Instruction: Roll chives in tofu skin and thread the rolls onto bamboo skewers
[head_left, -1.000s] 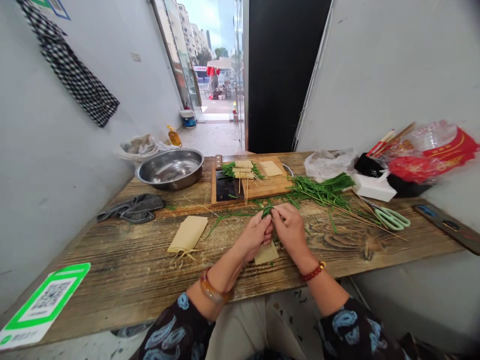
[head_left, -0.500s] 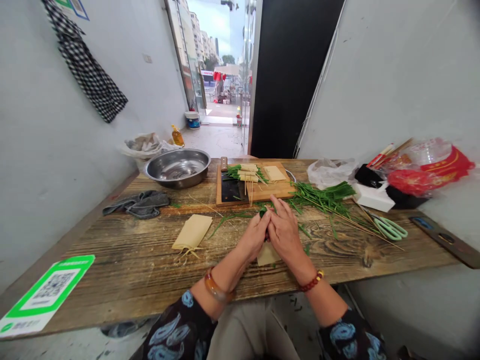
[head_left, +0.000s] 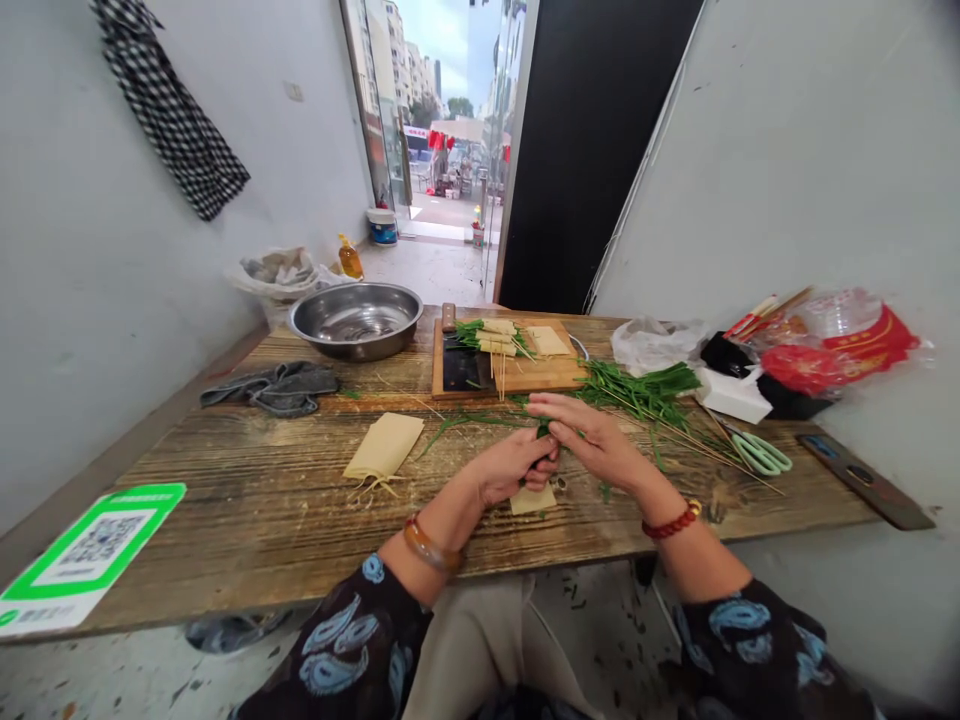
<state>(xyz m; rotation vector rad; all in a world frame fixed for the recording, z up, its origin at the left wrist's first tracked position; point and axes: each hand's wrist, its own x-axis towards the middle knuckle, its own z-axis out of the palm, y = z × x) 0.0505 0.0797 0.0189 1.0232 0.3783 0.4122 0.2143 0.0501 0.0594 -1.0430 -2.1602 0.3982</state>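
Note:
My left hand [head_left: 516, 466] is closed around a small bunch of green chives [head_left: 543, 428], most of it hidden by the fingers. My right hand [head_left: 596, 440] has its fingers stretched out flat over the top of the bunch, close against the left fist. Beneath the hands, a single tan tofu-skin sheet [head_left: 531, 501] lies on the wooden table [head_left: 277, 530]. A stack of similar sheets [head_left: 385, 446] rests to the left. Ahead, skewered tofu-skin rolls [head_left: 496, 340] with chives inside sit on a cutting board [head_left: 541, 380], by a cleaver [head_left: 463, 366].
A steel basin [head_left: 356, 322] and a grey cloth [head_left: 281, 388] are at the left. Loose chives [head_left: 641, 388], thin skewers [head_left: 720, 450] and green-handled scissors [head_left: 761, 453] lie to the right. Plastic bags [head_left: 656, 345] and a white box [head_left: 735, 395] stand behind them.
My right hand has moved outward and straightened its fingers, where both hands were pressed together before. My left hand has turned into a fist around the chives. The view has shifted slightly.

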